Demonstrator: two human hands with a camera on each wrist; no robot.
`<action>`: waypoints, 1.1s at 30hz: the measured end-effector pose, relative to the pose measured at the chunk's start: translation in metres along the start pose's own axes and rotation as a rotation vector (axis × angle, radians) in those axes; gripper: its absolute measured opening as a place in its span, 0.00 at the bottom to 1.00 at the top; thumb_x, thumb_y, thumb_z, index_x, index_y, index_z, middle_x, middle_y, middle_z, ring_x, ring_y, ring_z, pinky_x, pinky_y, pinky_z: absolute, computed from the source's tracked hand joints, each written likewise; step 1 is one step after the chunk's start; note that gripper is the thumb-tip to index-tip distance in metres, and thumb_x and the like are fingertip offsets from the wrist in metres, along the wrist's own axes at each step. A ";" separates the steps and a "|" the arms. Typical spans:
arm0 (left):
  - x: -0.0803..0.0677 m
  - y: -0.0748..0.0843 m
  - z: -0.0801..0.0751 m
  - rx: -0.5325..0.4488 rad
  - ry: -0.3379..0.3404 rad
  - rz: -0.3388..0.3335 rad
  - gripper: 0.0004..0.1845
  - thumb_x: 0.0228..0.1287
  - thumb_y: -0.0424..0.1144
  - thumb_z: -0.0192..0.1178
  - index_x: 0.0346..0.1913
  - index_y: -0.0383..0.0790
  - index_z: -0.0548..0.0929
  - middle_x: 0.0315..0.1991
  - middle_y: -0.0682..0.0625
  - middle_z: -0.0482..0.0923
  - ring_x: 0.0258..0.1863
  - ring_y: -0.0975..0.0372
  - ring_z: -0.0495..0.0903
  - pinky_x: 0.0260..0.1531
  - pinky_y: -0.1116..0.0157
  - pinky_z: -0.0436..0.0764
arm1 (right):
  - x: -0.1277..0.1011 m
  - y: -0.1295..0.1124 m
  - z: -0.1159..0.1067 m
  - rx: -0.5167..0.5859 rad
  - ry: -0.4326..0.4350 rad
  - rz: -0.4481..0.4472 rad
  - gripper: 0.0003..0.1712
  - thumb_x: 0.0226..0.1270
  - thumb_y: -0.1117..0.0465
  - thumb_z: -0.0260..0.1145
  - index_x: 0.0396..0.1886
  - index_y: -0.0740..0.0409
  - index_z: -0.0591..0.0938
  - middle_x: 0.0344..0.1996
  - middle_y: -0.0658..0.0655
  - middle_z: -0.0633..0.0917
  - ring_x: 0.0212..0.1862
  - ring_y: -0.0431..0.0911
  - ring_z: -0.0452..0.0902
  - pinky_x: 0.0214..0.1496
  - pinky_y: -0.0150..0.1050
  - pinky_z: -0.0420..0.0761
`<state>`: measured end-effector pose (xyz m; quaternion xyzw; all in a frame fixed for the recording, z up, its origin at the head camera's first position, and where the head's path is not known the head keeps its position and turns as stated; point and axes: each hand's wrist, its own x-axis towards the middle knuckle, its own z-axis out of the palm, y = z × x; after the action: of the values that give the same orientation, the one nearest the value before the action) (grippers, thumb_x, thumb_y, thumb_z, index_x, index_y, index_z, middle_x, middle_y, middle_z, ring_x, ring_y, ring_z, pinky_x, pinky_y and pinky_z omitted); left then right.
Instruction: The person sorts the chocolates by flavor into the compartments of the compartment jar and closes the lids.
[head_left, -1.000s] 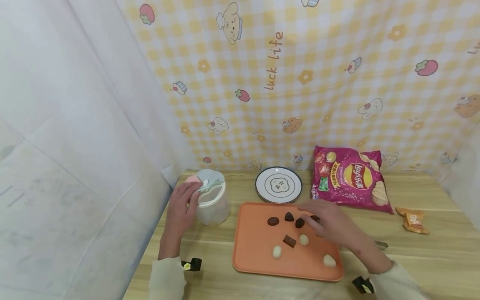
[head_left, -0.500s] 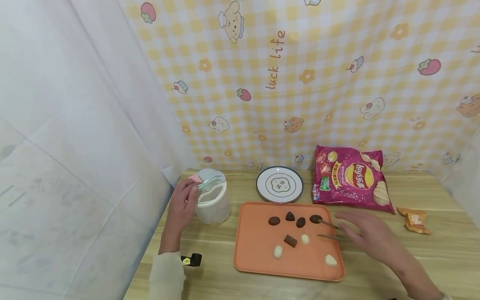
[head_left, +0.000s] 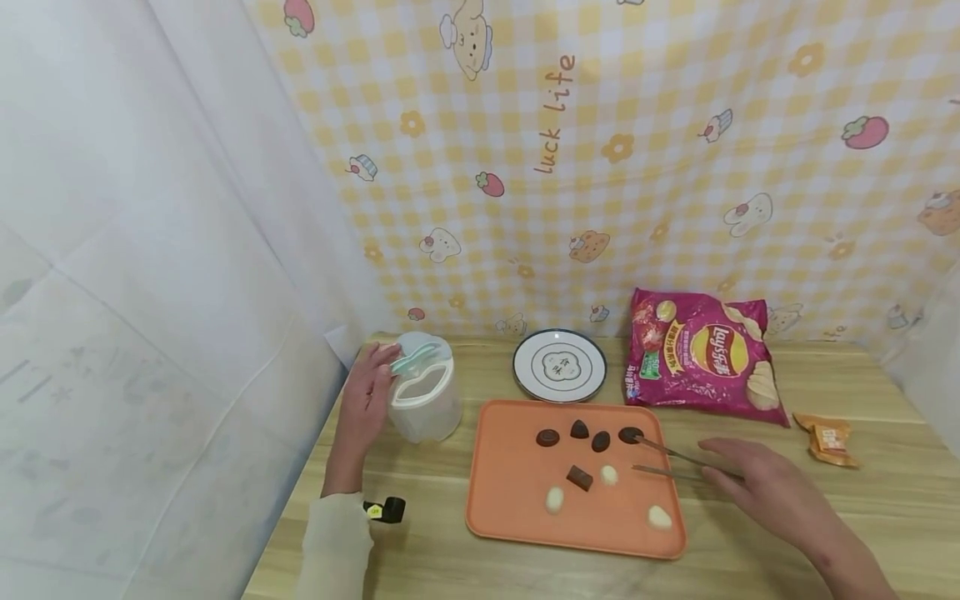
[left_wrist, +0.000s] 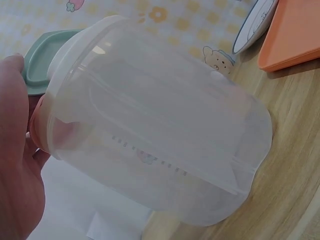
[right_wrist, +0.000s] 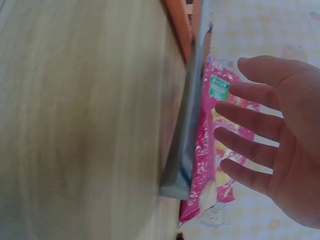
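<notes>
In the head view my left hand [head_left: 365, 392] is at the top of a clear plastic canister [head_left: 429, 414], gripping its raised pale green lid flap [head_left: 414, 358]. Close up, the thumb lies by the green flap [left_wrist: 44, 60] and fingers reach behind the pink flap [left_wrist: 42, 122]. My right hand [head_left: 772, 492] hovers over the handle end of metal tongs [head_left: 678, 477], whose tips rest on the orange tray [head_left: 510, 525]. Its fingers are spread apart, beside the tongs [right_wrist: 187, 120] in the right wrist view. One tong tip meets a dark oval chocolate [head_left: 630, 435].
Several dark and white chocolates, including a brown rectangular chocolate [head_left: 579, 477], lie on the tray. Behind it stand a white plate [head_left: 559, 387] and a purple Lay's chip bag [head_left: 701, 358]. An orange wrapped snack [head_left: 828, 439] lies at the right.
My right hand has moved right from above the tray, uncovering the tongs and the dark oval chocolate. My left hand stays at the canister, where the green flap now stands more upright.
</notes>
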<state>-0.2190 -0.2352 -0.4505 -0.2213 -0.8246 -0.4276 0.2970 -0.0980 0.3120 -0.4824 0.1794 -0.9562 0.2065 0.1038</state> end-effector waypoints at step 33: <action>-0.005 0.000 0.023 0.050 0.224 -0.110 0.15 0.72 0.37 0.46 0.50 0.40 0.84 0.53 0.45 0.79 0.61 0.46 0.68 0.60 0.49 0.64 | 0.000 0.019 0.013 0.026 -0.202 0.096 0.19 0.55 0.58 0.71 0.48 0.56 0.82 0.42 0.51 0.84 0.47 0.52 0.79 0.46 0.52 0.78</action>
<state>-0.2225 -0.2170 -0.4643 -0.1188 -0.8075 -0.4447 0.3689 -0.1068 0.3229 -0.5012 0.1546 -0.9665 0.2047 -0.0053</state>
